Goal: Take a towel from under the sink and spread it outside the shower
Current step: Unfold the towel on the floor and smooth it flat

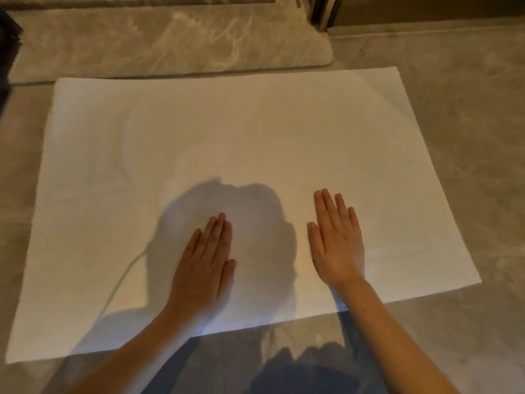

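Note:
A white towel (227, 132) lies spread flat on the grey marble floor, filling most of the view. My left hand (206, 257) rests palm down on its near middle, fingers straight and together. My right hand (336, 237) lies flat on the towel to the right, fingers slightly apart. Neither hand grips anything. The towel's far right corner (389, 83) looks folded over or doubled. A shadow of my head falls on the towel between the hands.
A raised marble step or shower threshold (170, 46) runs along the towel's far edge. A metal frame post (322, 12) stands at the upper right. Bare marble floor (468, 137) lies to the right. A dark object (7, 52) sits at the far left edge.

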`<state>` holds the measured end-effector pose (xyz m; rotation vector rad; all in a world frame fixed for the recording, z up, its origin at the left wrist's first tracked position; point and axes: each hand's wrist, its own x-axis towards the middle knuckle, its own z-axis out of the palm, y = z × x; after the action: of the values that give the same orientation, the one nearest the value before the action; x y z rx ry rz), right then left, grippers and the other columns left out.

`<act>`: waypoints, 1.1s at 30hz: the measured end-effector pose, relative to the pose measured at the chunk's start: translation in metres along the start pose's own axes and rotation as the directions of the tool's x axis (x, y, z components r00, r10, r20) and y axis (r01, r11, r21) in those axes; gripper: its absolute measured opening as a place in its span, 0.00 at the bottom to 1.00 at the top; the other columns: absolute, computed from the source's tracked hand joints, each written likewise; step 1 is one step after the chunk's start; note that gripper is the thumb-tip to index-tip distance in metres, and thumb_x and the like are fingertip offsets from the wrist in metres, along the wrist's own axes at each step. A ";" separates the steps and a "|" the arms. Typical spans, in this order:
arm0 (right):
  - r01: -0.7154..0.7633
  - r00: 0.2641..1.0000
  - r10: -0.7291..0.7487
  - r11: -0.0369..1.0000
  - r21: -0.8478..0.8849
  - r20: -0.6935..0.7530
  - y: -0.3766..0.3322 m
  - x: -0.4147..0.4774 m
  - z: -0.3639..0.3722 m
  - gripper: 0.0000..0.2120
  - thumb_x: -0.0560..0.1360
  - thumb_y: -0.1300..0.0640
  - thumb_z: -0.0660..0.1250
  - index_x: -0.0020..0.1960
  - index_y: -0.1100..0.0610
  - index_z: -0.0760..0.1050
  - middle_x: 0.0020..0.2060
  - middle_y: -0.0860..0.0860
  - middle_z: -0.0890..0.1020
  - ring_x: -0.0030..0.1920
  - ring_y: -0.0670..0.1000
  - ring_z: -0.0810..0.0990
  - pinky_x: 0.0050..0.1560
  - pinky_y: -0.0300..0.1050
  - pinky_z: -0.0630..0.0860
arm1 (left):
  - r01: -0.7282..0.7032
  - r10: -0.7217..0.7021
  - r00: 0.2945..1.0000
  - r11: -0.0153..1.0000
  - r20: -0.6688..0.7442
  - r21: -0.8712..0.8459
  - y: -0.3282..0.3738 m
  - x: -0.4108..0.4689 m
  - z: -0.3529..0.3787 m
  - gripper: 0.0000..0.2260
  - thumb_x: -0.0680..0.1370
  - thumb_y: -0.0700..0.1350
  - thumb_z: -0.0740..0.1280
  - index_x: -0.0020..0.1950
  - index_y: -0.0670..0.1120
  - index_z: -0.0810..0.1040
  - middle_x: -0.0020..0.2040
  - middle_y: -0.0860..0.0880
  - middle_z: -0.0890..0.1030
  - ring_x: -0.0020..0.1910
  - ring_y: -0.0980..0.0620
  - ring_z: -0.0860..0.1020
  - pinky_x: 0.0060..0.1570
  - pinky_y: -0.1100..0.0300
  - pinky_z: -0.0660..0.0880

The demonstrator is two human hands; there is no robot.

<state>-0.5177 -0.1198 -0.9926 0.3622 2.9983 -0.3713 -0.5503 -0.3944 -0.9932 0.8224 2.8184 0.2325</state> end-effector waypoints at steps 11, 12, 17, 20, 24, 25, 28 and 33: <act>0.036 0.999 -0.036 0.999 0.013 -0.002 -0.060 -0.017 0.001 0.27 0.83 0.49 0.46 0.80 0.56 0.52 0.79 0.52 0.55 0.79 0.55 0.49 0.78 0.54 0.47 | -0.086 0.083 0.996 0.994 -0.043 -0.065 0.054 -0.006 -0.003 0.27 0.82 0.51 0.50 0.78 0.39 0.57 0.79 0.41 0.55 0.78 0.44 0.55 0.75 0.50 0.50; 0.085 0.996 -0.085 0.996 0.014 0.014 -0.069 -0.023 0.006 0.26 0.83 0.50 0.47 0.80 0.56 0.53 0.79 0.51 0.55 0.79 0.55 0.49 0.78 0.54 0.48 | -0.106 0.104 0.994 0.993 -0.037 -0.057 0.060 -0.002 -0.001 0.26 0.82 0.51 0.51 0.78 0.39 0.57 0.78 0.41 0.55 0.78 0.44 0.56 0.75 0.49 0.51; 0.100 0.993 -0.098 0.995 -0.017 0.068 -0.062 -0.029 0.010 0.27 0.84 0.47 0.43 0.80 0.53 0.45 0.79 0.47 0.48 0.79 0.51 0.42 0.78 0.51 0.43 | 0.042 -0.042 0.999 0.999 -0.017 -0.018 0.001 -0.029 0.001 0.29 0.82 0.54 0.48 0.80 0.41 0.50 0.80 0.44 0.50 0.79 0.48 0.49 0.76 0.51 0.48; 0.108 0.990 -0.106 0.994 -0.025 0.090 -0.066 -0.029 0.008 0.27 0.83 0.45 0.40 0.80 0.52 0.43 0.79 0.47 0.46 0.79 0.51 0.41 0.78 0.52 0.44 | 0.268 -0.268 0.963 0.962 -0.005 -0.050 -0.050 -0.070 -0.004 0.29 0.83 0.54 0.46 0.80 0.41 0.47 0.81 0.45 0.47 0.79 0.49 0.48 0.77 0.51 0.45; 0.053 0.998 -0.057 0.994 0.094 0.036 -0.074 -0.031 0.005 0.27 0.83 0.47 0.41 0.80 0.53 0.47 0.79 0.48 0.48 0.79 0.50 0.42 0.78 0.53 0.44 | 0.342 -0.343 0.939 0.938 -0.011 -0.052 -0.069 -0.098 -0.015 0.29 0.82 0.55 0.44 0.79 0.39 0.52 0.80 0.42 0.52 0.79 0.46 0.52 0.75 0.46 0.51; 0.027 1.000 -0.028 0.986 0.164 0.004 -0.085 -0.028 0.003 0.27 0.83 0.48 0.41 0.80 0.54 0.49 0.79 0.49 0.50 0.79 0.51 0.43 0.78 0.53 0.45 | 0.311 -0.311 0.950 0.950 -0.012 -0.024 -0.066 -0.096 -0.017 0.30 0.83 0.56 0.44 0.79 0.38 0.52 0.80 0.42 0.53 0.79 0.46 0.52 0.75 0.47 0.51; 0.102 0.994 -0.087 0.948 0.302 -0.061 -0.144 -0.007 0.006 0.27 0.82 0.51 0.46 0.79 0.59 0.55 0.78 0.54 0.57 0.78 0.53 0.50 0.78 0.53 0.47 | 0.198 -0.199 0.976 0.980 -0.089 -0.017 -0.056 -0.055 -0.027 0.29 0.83 0.55 0.44 0.79 0.39 0.52 0.80 0.42 0.51 0.79 0.47 0.50 0.76 0.49 0.47; 0.170 0.985 -0.173 0.978 0.124 0.013 -0.197 0.032 0.031 0.27 0.83 0.50 0.46 0.80 0.56 0.48 0.79 0.51 0.52 0.79 0.52 0.45 0.78 0.52 0.45 | 0.148 -0.148 0.984 0.989 -0.102 -0.011 -0.052 0.013 -0.026 0.26 0.83 0.48 0.50 0.78 0.38 0.56 0.79 0.42 0.53 0.79 0.46 0.49 0.76 0.45 0.53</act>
<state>-0.5950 -0.3060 -0.9821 0.1066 3.0002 -0.5724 -0.5935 -0.4335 -0.9803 0.6121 2.9569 0.2641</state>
